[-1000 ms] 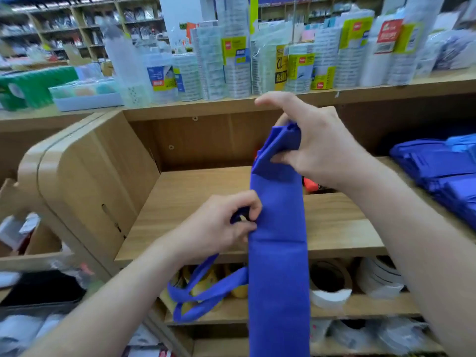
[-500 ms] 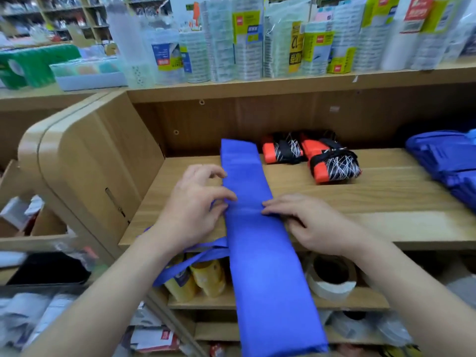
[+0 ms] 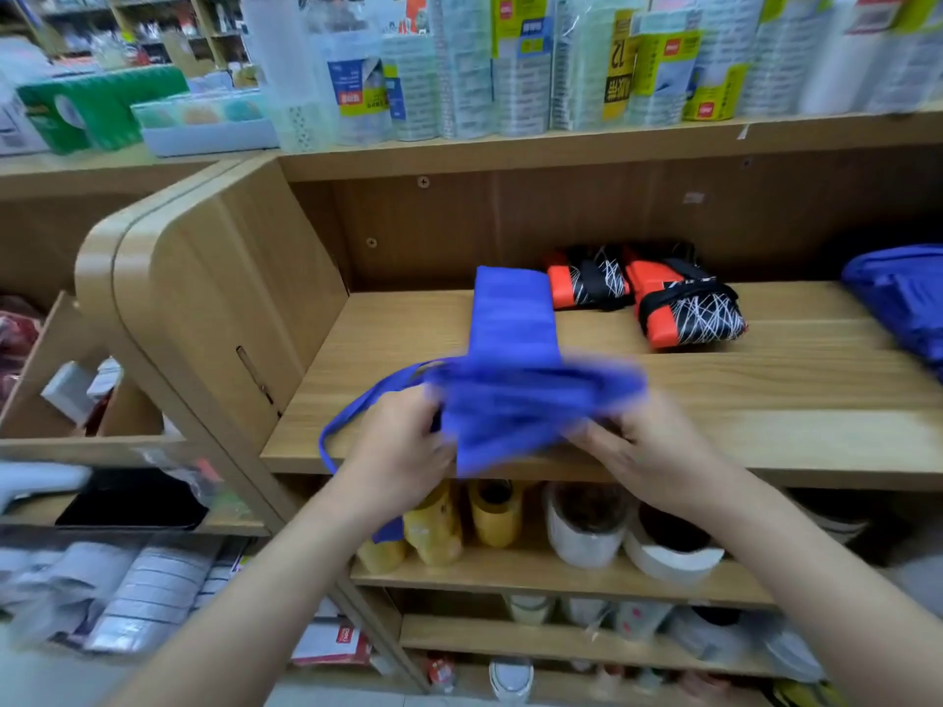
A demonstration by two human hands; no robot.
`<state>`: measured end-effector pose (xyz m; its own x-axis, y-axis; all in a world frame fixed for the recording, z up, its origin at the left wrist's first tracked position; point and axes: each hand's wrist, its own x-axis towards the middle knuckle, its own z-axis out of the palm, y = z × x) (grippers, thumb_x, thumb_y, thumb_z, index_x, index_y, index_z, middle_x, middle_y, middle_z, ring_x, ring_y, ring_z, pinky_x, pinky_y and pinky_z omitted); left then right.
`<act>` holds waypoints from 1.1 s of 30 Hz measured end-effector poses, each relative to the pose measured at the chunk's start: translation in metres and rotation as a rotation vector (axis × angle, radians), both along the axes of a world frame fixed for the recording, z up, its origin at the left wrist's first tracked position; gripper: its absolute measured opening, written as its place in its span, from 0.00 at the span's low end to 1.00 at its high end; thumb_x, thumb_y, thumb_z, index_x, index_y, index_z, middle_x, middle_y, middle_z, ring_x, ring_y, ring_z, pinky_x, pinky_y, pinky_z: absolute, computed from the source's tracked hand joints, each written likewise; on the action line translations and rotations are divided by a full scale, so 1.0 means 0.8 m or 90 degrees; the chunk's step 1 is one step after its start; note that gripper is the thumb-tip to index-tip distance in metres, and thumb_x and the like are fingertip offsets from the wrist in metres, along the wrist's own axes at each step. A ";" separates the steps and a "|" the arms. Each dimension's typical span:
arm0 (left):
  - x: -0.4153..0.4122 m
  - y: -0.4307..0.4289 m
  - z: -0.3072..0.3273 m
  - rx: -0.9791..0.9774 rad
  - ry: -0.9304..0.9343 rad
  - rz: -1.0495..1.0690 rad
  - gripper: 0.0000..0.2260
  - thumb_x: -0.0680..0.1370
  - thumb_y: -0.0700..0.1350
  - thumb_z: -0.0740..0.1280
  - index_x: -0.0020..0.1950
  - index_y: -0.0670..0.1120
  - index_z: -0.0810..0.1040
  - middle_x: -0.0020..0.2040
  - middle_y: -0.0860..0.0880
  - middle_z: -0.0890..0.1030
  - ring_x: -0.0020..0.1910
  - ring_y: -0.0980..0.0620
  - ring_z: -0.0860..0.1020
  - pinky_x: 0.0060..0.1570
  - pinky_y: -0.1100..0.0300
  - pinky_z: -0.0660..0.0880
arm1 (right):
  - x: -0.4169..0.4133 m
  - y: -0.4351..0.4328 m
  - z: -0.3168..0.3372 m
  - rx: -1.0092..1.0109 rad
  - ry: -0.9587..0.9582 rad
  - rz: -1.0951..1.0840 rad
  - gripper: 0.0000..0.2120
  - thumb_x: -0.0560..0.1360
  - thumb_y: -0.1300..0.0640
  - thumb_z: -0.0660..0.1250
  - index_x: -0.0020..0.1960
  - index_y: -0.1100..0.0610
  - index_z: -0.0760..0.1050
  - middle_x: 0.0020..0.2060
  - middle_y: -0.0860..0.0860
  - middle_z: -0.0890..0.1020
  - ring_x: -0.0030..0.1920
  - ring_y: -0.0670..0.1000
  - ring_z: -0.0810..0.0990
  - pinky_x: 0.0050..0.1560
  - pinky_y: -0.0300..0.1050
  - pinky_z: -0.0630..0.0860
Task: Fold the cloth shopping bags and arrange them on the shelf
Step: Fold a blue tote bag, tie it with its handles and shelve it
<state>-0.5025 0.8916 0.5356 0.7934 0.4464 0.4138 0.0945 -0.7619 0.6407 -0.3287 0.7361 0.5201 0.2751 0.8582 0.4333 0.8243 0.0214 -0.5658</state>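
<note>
At the front edge of the wooden shelf (image 3: 765, 400), left of its middle, the blue cloth bag (image 3: 513, 318) lies folded into a long narrow strip. Its far end is flat on the board and points toward the back wall. Its near end is lifted and bunched between my hands, smeared by motion blur. My left hand (image 3: 395, 441) grips the left side of the bunch, fingers curled round the cloth. My right hand (image 3: 658, 451) holds the right side, fingers curled in under the fold; the blur hides how each finger sits. One handle loop (image 3: 352, 410) trails out from beside my left hand, over the shelf's front edge, and hangs down. Behind the strip, toward the back of the shelf, two folded orange-and-black bags (image 3: 684, 308) lie side by side, the left one just beside the strip's far end. At the right end of the shelf sits a stack of blue bags (image 3: 898, 298), well apart from my hands. On the board below, under the front edge, stand yellow tape rolls (image 3: 490, 512) and white rolls (image 3: 587, 528). The shelf above carries upright plastic-wrapped packs (image 3: 520, 68) in a row.
</note>
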 end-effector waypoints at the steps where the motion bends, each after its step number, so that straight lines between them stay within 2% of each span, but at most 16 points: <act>1: 0.005 -0.002 -0.001 -0.022 -0.013 0.051 0.02 0.74 0.50 0.68 0.45 0.54 0.78 0.41 0.60 0.81 0.41 0.61 0.78 0.44 0.60 0.76 | -0.004 0.003 -0.001 0.018 0.050 -0.037 0.22 0.79 0.41 0.61 0.34 0.54 0.74 0.32 0.47 0.78 0.37 0.48 0.75 0.40 0.47 0.71; 2: 0.009 -0.005 0.000 -0.073 -0.008 0.095 0.04 0.75 0.52 0.71 0.46 0.55 0.78 0.41 0.59 0.82 0.42 0.61 0.80 0.47 0.57 0.78 | -0.008 0.005 -0.003 0.033 0.088 -0.075 0.24 0.79 0.40 0.60 0.31 0.54 0.68 0.27 0.48 0.73 0.31 0.46 0.70 0.34 0.45 0.67; 4: 0.014 -0.010 -0.003 -0.147 0.015 0.167 0.10 0.72 0.53 0.74 0.49 0.59 0.75 0.39 0.60 0.83 0.41 0.64 0.80 0.47 0.57 0.78 | -0.014 0.011 -0.011 0.057 0.104 -0.140 0.18 0.79 0.44 0.64 0.34 0.51 0.70 0.26 0.46 0.72 0.28 0.46 0.69 0.31 0.42 0.64; 6: 0.016 -0.017 -0.004 -0.142 0.027 0.216 0.15 0.71 0.54 0.75 0.50 0.62 0.70 0.37 0.60 0.82 0.39 0.65 0.79 0.41 0.61 0.76 | -0.017 0.014 -0.017 0.049 0.104 -0.199 0.04 0.77 0.48 0.67 0.51 0.46 0.74 0.31 0.41 0.77 0.32 0.44 0.75 0.33 0.38 0.67; 9: 0.019 -0.027 -0.005 -0.026 0.047 0.258 0.21 0.72 0.54 0.73 0.57 0.62 0.63 0.39 0.59 0.79 0.38 0.60 0.78 0.35 0.59 0.74 | -0.018 0.025 -0.019 0.007 0.109 -0.245 0.22 0.76 0.47 0.67 0.68 0.45 0.66 0.31 0.42 0.79 0.36 0.44 0.78 0.36 0.37 0.71; 11: 0.019 -0.028 -0.005 0.112 0.068 0.267 0.21 0.73 0.53 0.72 0.60 0.59 0.64 0.43 0.60 0.76 0.41 0.56 0.77 0.35 0.56 0.74 | -0.020 0.033 -0.016 -0.049 0.063 -0.267 0.27 0.76 0.46 0.66 0.73 0.47 0.64 0.35 0.47 0.81 0.41 0.51 0.80 0.44 0.51 0.76; 13: 0.019 -0.022 -0.001 0.240 0.104 0.245 0.19 0.74 0.53 0.72 0.62 0.58 0.71 0.50 0.56 0.74 0.50 0.52 0.75 0.42 0.54 0.74 | -0.022 0.036 -0.017 -0.090 0.024 -0.267 0.25 0.77 0.47 0.65 0.72 0.48 0.67 0.41 0.51 0.81 0.46 0.57 0.80 0.48 0.53 0.76; 14: 0.020 -0.018 0.001 0.273 0.144 0.226 0.18 0.75 0.53 0.70 0.64 0.58 0.73 0.57 0.54 0.74 0.57 0.50 0.73 0.48 0.53 0.75 | -0.021 0.037 -0.016 -0.089 0.027 -0.263 0.23 0.77 0.47 0.65 0.70 0.47 0.69 0.39 0.49 0.79 0.47 0.57 0.79 0.48 0.53 0.76; 16: 0.026 -0.010 0.007 0.273 0.263 0.182 0.19 0.79 0.55 0.64 0.70 0.59 0.71 0.70 0.52 0.69 0.67 0.48 0.67 0.60 0.50 0.71 | -0.017 0.037 -0.010 -0.090 0.060 -0.249 0.23 0.75 0.47 0.68 0.69 0.46 0.70 0.35 0.45 0.75 0.44 0.54 0.78 0.46 0.50 0.75; 17: 0.029 -0.007 0.009 0.263 0.317 0.160 0.19 0.81 0.55 0.61 0.72 0.60 0.68 0.73 0.53 0.67 0.70 0.48 0.66 0.63 0.50 0.69 | -0.013 0.036 -0.007 -0.097 0.072 -0.245 0.27 0.73 0.47 0.69 0.70 0.45 0.67 0.37 0.44 0.76 0.45 0.54 0.78 0.47 0.49 0.74; 20: 0.027 -0.006 0.010 0.251 0.367 0.111 0.20 0.82 0.55 0.58 0.74 0.60 0.66 0.74 0.55 0.67 0.70 0.49 0.67 0.65 0.51 0.67 | 0.009 0.047 0.004 -0.093 0.097 -0.265 0.40 0.71 0.42 0.70 0.76 0.44 0.52 0.58 0.53 0.78 0.60 0.58 0.75 0.60 0.53 0.72; 23: 0.015 -0.013 0.009 0.249 0.347 0.070 0.20 0.81 0.55 0.59 0.73 0.61 0.67 0.73 0.56 0.68 0.69 0.51 0.67 0.66 0.50 0.67 | 0.026 0.072 0.017 -0.095 0.193 -0.246 0.45 0.73 0.41 0.70 0.78 0.46 0.45 0.66 0.51 0.75 0.65 0.58 0.74 0.63 0.52 0.71; 25: 0.007 -0.020 0.007 0.245 0.339 0.059 0.20 0.80 0.56 0.60 0.73 0.61 0.67 0.72 0.56 0.68 0.69 0.52 0.66 0.66 0.52 0.66 | 0.027 0.089 0.020 -0.062 0.283 -0.219 0.46 0.73 0.46 0.73 0.79 0.48 0.46 0.69 0.50 0.73 0.66 0.56 0.74 0.66 0.52 0.71; 27: 0.000 -0.023 0.004 0.258 0.310 0.066 0.20 0.80 0.56 0.61 0.73 0.60 0.68 0.71 0.56 0.67 0.69 0.53 0.63 0.67 0.52 0.66 | 0.020 0.098 0.016 0.013 0.371 -0.195 0.44 0.71 0.54 0.76 0.78 0.49 0.54 0.67 0.50 0.73 0.64 0.54 0.74 0.66 0.53 0.72; 30: -0.006 -0.019 0.004 0.346 0.262 -0.012 0.22 0.79 0.57 0.62 0.72 0.54 0.71 0.77 0.53 0.60 0.76 0.53 0.56 0.72 0.53 0.61 | 0.014 0.098 0.011 0.080 0.380 -0.177 0.30 0.69 0.60 0.76 0.65 0.45 0.66 0.52 0.46 0.76 0.53 0.53 0.78 0.58 0.55 0.76; 33: -0.013 -0.011 -0.001 0.252 0.353 -0.139 0.38 0.73 0.62 0.69 0.78 0.54 0.58 0.78 0.60 0.51 0.76 0.64 0.47 0.76 0.62 0.50 | 0.017 0.092 0.011 0.134 0.426 -0.127 0.26 0.70 0.65 0.75 0.57 0.45 0.66 0.48 0.43 0.74 0.46 0.48 0.76 0.51 0.49 0.78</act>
